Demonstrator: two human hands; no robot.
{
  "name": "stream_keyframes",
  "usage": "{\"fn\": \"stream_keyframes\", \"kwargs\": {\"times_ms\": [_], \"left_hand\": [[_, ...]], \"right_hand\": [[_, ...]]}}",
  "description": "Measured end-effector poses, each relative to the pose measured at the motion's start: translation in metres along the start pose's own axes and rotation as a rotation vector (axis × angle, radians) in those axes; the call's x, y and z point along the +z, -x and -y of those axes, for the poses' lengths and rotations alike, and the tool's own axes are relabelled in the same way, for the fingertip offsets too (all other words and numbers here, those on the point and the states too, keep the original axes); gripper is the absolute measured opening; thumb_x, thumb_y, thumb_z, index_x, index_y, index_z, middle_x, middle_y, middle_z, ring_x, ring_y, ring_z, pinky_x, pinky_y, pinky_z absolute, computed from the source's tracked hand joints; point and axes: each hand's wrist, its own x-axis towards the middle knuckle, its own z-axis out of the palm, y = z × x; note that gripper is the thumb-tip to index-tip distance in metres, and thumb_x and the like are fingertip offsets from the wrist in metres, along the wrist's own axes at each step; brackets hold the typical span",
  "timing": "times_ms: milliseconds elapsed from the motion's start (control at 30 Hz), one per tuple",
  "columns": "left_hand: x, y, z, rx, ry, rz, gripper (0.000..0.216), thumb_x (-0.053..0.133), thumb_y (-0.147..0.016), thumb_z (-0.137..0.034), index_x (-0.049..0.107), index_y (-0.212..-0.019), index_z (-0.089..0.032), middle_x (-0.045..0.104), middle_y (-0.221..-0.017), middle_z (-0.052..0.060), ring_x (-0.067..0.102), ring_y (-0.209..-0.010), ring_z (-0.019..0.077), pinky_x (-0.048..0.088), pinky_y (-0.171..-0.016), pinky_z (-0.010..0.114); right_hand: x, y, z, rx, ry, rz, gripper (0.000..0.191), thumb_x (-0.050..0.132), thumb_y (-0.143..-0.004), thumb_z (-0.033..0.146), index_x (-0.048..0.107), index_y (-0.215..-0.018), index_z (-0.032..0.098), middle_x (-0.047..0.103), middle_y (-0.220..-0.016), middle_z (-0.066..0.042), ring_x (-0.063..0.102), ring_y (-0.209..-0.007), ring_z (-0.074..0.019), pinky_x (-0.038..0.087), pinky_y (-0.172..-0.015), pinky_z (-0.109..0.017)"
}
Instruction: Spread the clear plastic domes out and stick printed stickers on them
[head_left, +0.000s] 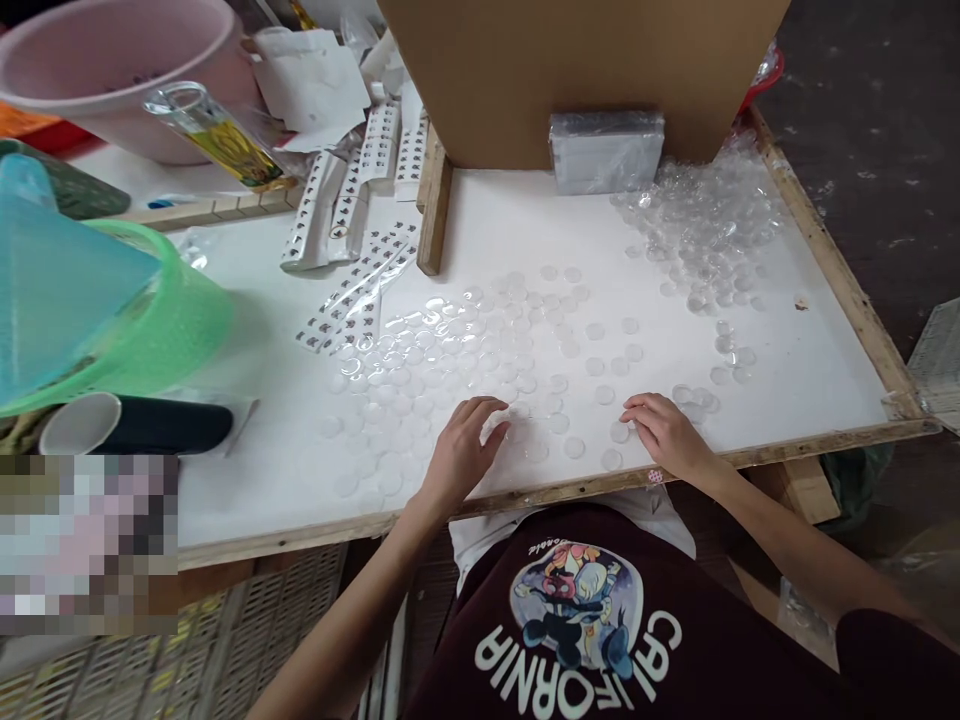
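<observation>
Many clear round discs [461,345] lie on the white tabletop [810,380], thickest left of centre and more scattered in the middle. My left hand [466,447] rests at the right edge of the thick patch, fingers bent and thumb apart, with discs by its fingertips. Further right, my right hand [666,432] is over the table's near edge with its fingers loosely curved and apart. Its fingertips are at a single disc [619,432]; whether they touch it I cannot tell. Neither hand visibly lifts anything.
Clear discs are heaped [709,215] at the back right, beside a plastic-wrapped stack [607,155] against a cardboard box [585,70]. Printed sticker strips [360,290] lie back left. A green basket [187,320] and dark cylinder [176,425] stand left. Wooden strips [832,270] edge the table.
</observation>
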Motion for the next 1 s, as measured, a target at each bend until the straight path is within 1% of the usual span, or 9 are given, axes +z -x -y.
{"fn": "stream_keyframes", "kwargs": {"times_ms": [67, 133, 233, 333, 500, 633, 733, 833, 1000], "left_hand": [[0.001, 0.005, 0.003, 0.071, -0.043, 0.04, 0.038, 0.047, -0.104, -0.036, 0.053, -0.139, -0.021, 0.062, -0.139, 0.013, 0.055, -0.134, 0.0285, 0.049, -0.109, 0.049], [0.007, 0.009, 0.004, 0.153, -0.091, 0.145, 0.056, 0.046, -0.105, -0.043, 0.035, -0.155, -0.021, 0.045, -0.158, 0.016, 0.036, -0.151, 0.0299, 0.036, -0.12, 0.053], [0.02, 0.01, 0.005, 0.228, -0.168, 0.271, 0.073, 0.047, -0.102, -0.053, 0.021, -0.162, -0.019, 0.029, -0.166, 0.018, 0.021, -0.157, 0.0328, 0.025, -0.124, 0.057], [0.028, 0.005, 0.006, 0.259, -0.224, 0.27, 0.079, 0.049, -0.099, -0.058, 0.02, -0.162, -0.019, 0.029, -0.166, 0.019, 0.02, -0.156, 0.0346, 0.021, -0.124, 0.06], [0.032, -0.004, 0.0, 0.29, -0.263, 0.263, 0.086, 0.048, -0.099, -0.06, 0.015, -0.164, -0.014, 0.029, -0.165, 0.021, 0.022, -0.156, 0.0339, 0.018, -0.126, 0.056], [0.041, -0.019, -0.024, 0.325, -0.232, 0.265, 0.092, 0.043, -0.098, -0.064, 0.007, -0.164, -0.012, 0.024, -0.167, 0.022, 0.016, -0.157, 0.0341, 0.017, -0.126, 0.055], [0.058, -0.034, -0.057, 0.456, -0.148, 0.304, 0.094, 0.037, -0.098, -0.068, 0.002, -0.164, -0.011, 0.019, -0.168, 0.021, 0.008, -0.159, 0.0304, 0.017, -0.127, 0.049], [0.081, -0.051, -0.088, 0.619, -0.087, 0.352, 0.096, 0.034, -0.096, -0.073, 0.004, -0.164, -0.012, 0.019, -0.169, 0.019, 0.01, -0.159, 0.0271, 0.015, -0.128, 0.044], [0.111, -0.069, -0.103, 0.622, -0.114, 0.338, 0.099, 0.035, -0.094, -0.076, 0.013, -0.163, -0.009, 0.022, -0.167, 0.02, 0.015, -0.158, 0.0316, 0.011, -0.128, 0.05]], "right_hand": [[0.003, -0.002, -0.003, 0.009, 0.036, 0.004, 0.029, 0.048, -0.099, 0.017, 0.064, -0.123, 0.022, 0.065, -0.13, -0.014, 0.06, -0.125, -0.0292, 0.054, -0.101, -0.051], [0.007, -0.005, -0.006, 0.02, 0.08, 0.028, 0.042, 0.055, -0.099, 0.026, 0.054, -0.141, 0.023, 0.054, -0.149, -0.016, 0.047, -0.142, -0.0327, 0.046, -0.112, -0.057], [0.016, -0.009, -0.011, 0.018, 0.109, 0.095, 0.063, 0.06, -0.098, 0.032, 0.036, -0.156, 0.023, 0.039, -0.161, -0.017, 0.033, -0.152, -0.0338, 0.036, -0.119, -0.062], [0.019, -0.012, -0.014, -0.012, 0.076, 0.138, 0.066, 0.059, -0.098, 0.031, 0.032, -0.158, 0.026, 0.036, -0.163, -0.016, 0.032, -0.153, -0.0313, 0.033, -0.121, -0.062], [-0.004, -0.011, -0.025, 0.07, 0.071, 0.016, 0.057, 0.052, -0.101, 0.033, 0.037, -0.156, 0.029, 0.037, -0.164, -0.012, 0.033, -0.152, -0.0295, 0.032, -0.122, -0.062], [-0.024, -0.001, -0.045, 0.177, 0.128, -0.093, 0.046, 0.051, -0.101, 0.035, 0.052, -0.145, 0.024, 0.046, -0.157, -0.013, 0.041, -0.148, -0.0313, 0.036, -0.12, -0.061], [-0.028, 0.008, -0.06, 0.204, 0.153, -0.153, 0.039, 0.056, -0.098, 0.038, 0.062, -0.133, 0.022, 0.059, -0.143, -0.015, 0.051, -0.138, -0.0332, 0.044, -0.114, -0.059], [-0.029, 0.013, -0.069, 0.234, 0.163, -0.199, 0.036, 0.056, -0.097, 0.039, 0.065, -0.128, 0.021, 0.064, -0.135, -0.016, 0.057, -0.13, -0.0333, 0.047, -0.11, -0.058], [-0.035, 0.021, -0.073, 0.286, 0.153, -0.226, 0.035, 0.054, -0.098, 0.04, 0.066, -0.125, 0.022, 0.063, -0.132, -0.016, 0.059, -0.126, -0.0328, 0.049, -0.107, -0.056]]}}
